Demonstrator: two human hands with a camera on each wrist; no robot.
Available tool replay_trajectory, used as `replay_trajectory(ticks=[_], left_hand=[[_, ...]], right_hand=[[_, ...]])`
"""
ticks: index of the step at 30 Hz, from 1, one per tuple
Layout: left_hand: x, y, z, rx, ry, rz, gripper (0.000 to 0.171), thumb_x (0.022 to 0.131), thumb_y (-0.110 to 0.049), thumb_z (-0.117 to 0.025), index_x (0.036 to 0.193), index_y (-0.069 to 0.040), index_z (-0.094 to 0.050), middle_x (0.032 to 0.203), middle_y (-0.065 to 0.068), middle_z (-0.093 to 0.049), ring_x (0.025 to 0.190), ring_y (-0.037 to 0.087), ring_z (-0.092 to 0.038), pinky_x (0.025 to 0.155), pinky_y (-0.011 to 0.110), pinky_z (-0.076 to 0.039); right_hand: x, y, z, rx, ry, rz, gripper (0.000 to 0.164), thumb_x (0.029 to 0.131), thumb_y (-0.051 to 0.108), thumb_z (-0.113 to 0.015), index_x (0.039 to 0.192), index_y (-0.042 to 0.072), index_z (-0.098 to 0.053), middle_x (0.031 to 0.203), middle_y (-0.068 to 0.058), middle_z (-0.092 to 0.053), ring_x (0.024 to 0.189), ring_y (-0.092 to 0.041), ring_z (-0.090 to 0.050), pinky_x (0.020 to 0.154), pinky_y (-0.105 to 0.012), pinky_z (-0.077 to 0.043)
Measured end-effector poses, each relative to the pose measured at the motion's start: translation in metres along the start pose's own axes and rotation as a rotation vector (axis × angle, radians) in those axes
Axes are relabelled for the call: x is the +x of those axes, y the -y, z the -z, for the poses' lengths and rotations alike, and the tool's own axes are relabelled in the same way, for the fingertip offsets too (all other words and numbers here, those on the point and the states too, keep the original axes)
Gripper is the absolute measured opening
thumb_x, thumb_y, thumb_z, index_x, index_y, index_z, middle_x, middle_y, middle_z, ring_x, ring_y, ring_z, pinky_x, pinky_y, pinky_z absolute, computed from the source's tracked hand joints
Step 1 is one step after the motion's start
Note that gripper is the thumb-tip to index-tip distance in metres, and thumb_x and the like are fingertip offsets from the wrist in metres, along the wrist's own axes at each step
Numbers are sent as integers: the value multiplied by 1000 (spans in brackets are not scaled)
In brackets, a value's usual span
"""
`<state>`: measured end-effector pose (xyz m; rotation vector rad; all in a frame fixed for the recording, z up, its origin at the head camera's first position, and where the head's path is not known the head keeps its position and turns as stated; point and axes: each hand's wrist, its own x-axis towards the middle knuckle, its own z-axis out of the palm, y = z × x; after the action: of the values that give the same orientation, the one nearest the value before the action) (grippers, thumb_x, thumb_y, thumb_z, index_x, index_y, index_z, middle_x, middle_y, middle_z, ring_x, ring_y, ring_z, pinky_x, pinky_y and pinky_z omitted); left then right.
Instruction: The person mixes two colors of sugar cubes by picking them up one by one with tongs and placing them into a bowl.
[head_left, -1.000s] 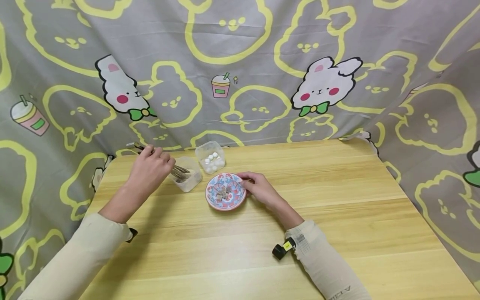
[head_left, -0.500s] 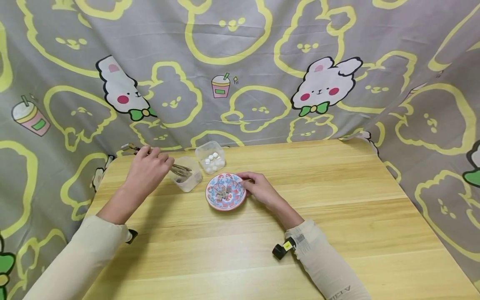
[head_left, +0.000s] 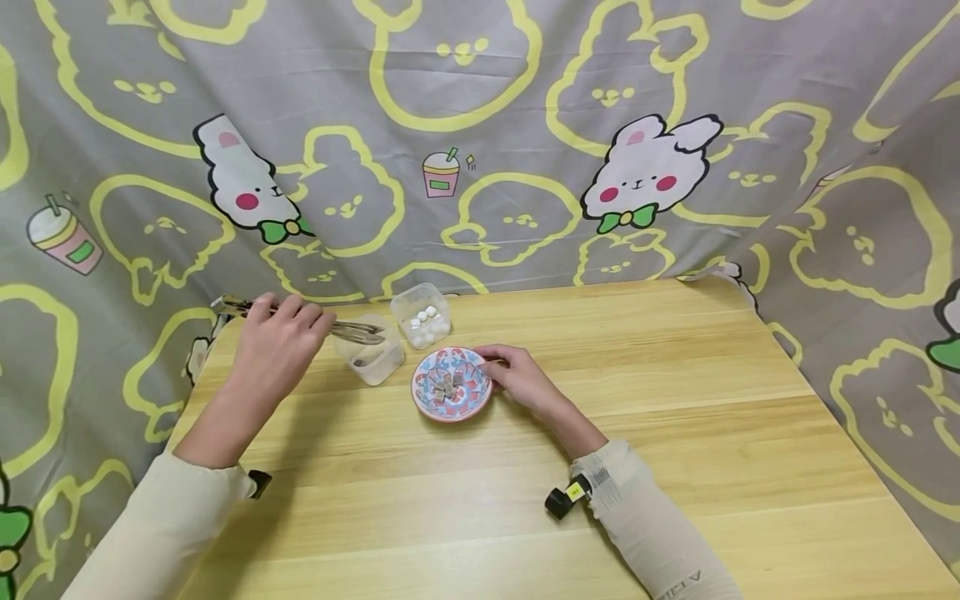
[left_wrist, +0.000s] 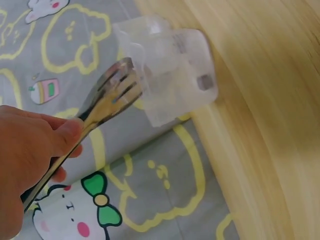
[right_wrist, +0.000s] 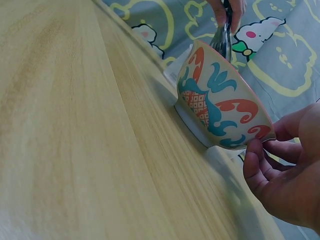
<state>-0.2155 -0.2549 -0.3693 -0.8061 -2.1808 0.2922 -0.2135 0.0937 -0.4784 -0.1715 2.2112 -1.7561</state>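
Note:
In the head view my left hand (head_left: 281,343) grips metal tongs (head_left: 354,330) with slotted, fork-like tips. The tips hang over the rim of a clear plastic tub (head_left: 384,365); whether anything is between them I cannot tell. One small dark cube (left_wrist: 205,82) lies inside that tub in the left wrist view. To its right stands a patterned red, blue and white bowl (right_wrist: 215,100) with several grey-brown cubes (head_left: 448,386) in it. My right hand (head_left: 522,379) pinches the bowl's right rim between thumb and fingers.
Behind the bowl a second clear tub (head_left: 442,321) holds several white pieces (head_left: 423,315). The wooden table (head_left: 637,375) ends at a grey curtain (head_left: 510,250) with yellow cartoon outlines at the back and sides.
My left hand has drawn up and left, and the tongs have risen from inside the tub to its rim, lying flatter. My right hand and the bowl have stayed put.

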Motion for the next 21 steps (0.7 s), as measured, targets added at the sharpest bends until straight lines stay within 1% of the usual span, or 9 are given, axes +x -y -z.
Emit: replay_trajectory(ticks=[2, 8, 10, 12, 17, 21], left_hand=[[1, -1, 3, 2, -7, 8, 35, 105, 2, -44, 90, -6, -74, 87, 10, -76, 82, 32, -63, 87, 50, -45], [5, -6, 18, 11, -64, 18, 31, 106, 0, -45, 91, -5, -73, 86, 8, -75, 81, 30, -61, 83, 48, -41], [6, -8, 21, 12, -68, 21, 31, 106, 0, -45, 92, -5, -73, 86, 8, -75, 81, 29, -60, 83, 48, -40], [6, -10, 24, 7, -74, 27, 27, 106, -5, -48, 94, -5, -73, 88, 8, -75, 81, 30, -60, 83, 48, -39], [7, -19, 28, -33, -90, 31, 22, 103, -17, -55, 98, -5, -73, 93, 7, -76, 81, 30, -60, 85, 50, -39], [6, -28, 27, -58, -96, 12, 19, 103, -17, -58, 100, -6, -73, 93, 6, -76, 81, 30, -62, 86, 51, -41]], right_hand=[[0, 0, 0, 1, 0, -1, 38, 105, 13, -56, 142, 7, -62, 133, -15, -66, 108, -22, -64, 83, -26, -55], [0, 0, -1, 7, 1, 0, 38, 105, 13, -56, 142, 7, -61, 132, -16, -66, 106, -22, -64, 82, -26, -55], [0, 0, -1, 7, 0, 1, 38, 105, 13, -56, 142, 7, -62, 133, -16, -66, 107, -22, -64, 81, -26, -55], [0, 1, -1, 3, -4, 3, 38, 104, 13, -57, 142, 7, -62, 134, -15, -66, 107, -22, -65, 81, -25, -54], [0, 2, -2, -4, -15, 8, 38, 103, 11, -57, 140, 7, -63, 134, -14, -67, 106, -20, -65, 80, -23, -54], [0, 2, -2, -6, -18, 5, 37, 103, 10, -57, 140, 7, -64, 134, -14, -68, 105, -20, -65, 80, -24, -54]])
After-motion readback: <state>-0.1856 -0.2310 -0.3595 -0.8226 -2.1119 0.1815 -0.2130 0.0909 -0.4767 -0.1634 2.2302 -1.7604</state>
